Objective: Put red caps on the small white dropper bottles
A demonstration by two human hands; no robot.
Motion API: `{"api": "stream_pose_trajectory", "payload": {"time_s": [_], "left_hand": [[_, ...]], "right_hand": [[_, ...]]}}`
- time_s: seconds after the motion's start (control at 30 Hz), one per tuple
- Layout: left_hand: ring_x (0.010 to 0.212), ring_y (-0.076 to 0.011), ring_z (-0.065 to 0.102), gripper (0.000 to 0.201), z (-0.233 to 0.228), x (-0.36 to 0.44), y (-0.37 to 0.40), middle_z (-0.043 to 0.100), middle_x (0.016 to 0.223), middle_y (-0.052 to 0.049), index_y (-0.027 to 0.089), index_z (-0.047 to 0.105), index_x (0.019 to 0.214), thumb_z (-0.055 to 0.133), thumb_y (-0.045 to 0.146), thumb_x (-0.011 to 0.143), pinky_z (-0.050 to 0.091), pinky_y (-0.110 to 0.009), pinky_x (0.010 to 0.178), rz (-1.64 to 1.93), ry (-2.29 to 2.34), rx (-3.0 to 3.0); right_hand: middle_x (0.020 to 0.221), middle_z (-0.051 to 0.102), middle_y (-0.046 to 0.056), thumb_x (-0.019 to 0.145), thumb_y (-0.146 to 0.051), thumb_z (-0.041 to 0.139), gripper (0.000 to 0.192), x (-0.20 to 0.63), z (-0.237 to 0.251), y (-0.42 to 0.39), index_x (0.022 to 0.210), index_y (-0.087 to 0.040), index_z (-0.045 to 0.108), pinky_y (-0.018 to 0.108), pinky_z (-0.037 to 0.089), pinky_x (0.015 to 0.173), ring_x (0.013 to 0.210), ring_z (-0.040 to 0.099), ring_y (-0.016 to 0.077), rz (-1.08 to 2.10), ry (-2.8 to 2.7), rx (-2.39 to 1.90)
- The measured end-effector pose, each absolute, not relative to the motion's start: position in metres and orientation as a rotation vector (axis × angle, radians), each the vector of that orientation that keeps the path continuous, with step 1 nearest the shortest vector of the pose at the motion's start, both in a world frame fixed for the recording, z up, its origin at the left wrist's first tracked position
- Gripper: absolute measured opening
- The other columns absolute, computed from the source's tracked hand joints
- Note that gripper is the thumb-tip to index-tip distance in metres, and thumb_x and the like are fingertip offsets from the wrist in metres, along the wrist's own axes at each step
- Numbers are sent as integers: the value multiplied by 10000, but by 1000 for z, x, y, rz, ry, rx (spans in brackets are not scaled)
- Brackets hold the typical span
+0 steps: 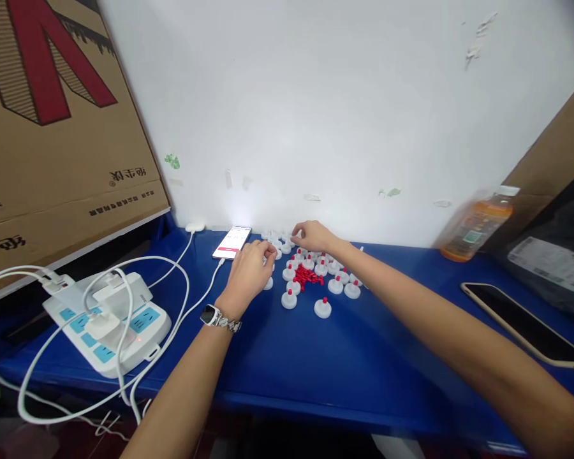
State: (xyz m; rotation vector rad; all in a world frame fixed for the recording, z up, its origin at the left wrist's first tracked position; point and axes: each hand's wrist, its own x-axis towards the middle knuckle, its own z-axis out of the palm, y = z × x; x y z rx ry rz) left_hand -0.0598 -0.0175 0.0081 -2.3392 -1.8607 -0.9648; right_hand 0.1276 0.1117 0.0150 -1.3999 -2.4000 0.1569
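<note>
Several white round caps, many with a red pin on top, lie clustered on the blue table (325,357); one such cap (323,308) sits nearest me. A small heap of loose red pins (307,276) lies among them. My left hand (249,271), a watch on its wrist, rests at the cluster's left edge with fingertips pinched at a white cap. My right hand (312,236) reaches over the far side of the cluster, fingers curled down onto the plain white caps (280,242) there. What each hand grips is too small to see.
A lit phone (232,241) on a white cable lies by the wall, left of the caps. A white power strip (108,322) with plugs and looping cables sits at left under a cardboard box (52,127). An orange drink bottle (476,224) and a dark phone (523,324) are at right.
</note>
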Motion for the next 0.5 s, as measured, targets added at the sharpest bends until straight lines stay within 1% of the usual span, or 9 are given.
{"api": "stream_pose_trajectory", "payload": {"time_s": [0.07,0.17,0.23,0.3,0.4,0.43,0.5], "left_hand": [[932,-237,605,157,8,-59,-17,673,937,-39,216,644,938,492,251,949,431,-354,763,-962,-1873,-2347],[954,-243,601,158,5,-59,-15,659,954,-41,216,642,943,490,261,949,447,-372,806,-950,-1872,-2360],[993,-254,593,167,2,-59,-14,644,1002,-57,214,633,1018,500,285,946,456,-390,853,-967,-1863,-2341],[1070,-273,570,265,0,-58,-13,614,1102,-88,202,594,1164,517,321,940,452,-414,919,-1017,-1823,-2308],[1192,-303,505,466,-1,-55,-13,552,1255,-132,179,488,1344,535,391,931,415,-452,1012,-1082,-1708,-2314],[1202,-308,496,494,0,-54,-14,549,1275,-133,182,474,1362,535,412,930,409,-461,1019,-1081,-1675,-2347],[1155,-304,524,467,1,-52,-16,592,1233,-113,203,506,1334,524,444,934,424,-464,989,-1040,-1633,-2459]], "right_hand": [[843,743,57,833,-365,642,262,117,13,111,1008,-189,726,280,446,747,799,660,198,142,-2387,-1381],[830,744,49,803,-306,674,168,105,11,110,902,-186,736,281,444,765,818,661,198,188,-2377,-1373],[855,748,45,812,-261,653,126,103,11,107,868,-184,736,261,446,744,814,661,180,214,-2353,-1371],[876,750,41,844,-252,617,143,106,14,98,889,-178,730,240,448,719,787,654,154,262,-2292,-1333],[823,741,46,860,-281,611,164,118,18,75,867,-151,711,238,458,696,724,636,138,480,-2099,-1151],[795,736,45,856,-296,620,170,122,19,65,849,-147,704,244,461,692,711,632,139,580,-2034,-1075],[769,729,40,845,-330,641,187,131,18,46,836,-150,692,253,465,674,698,633,144,779,-1952,-960]]}}
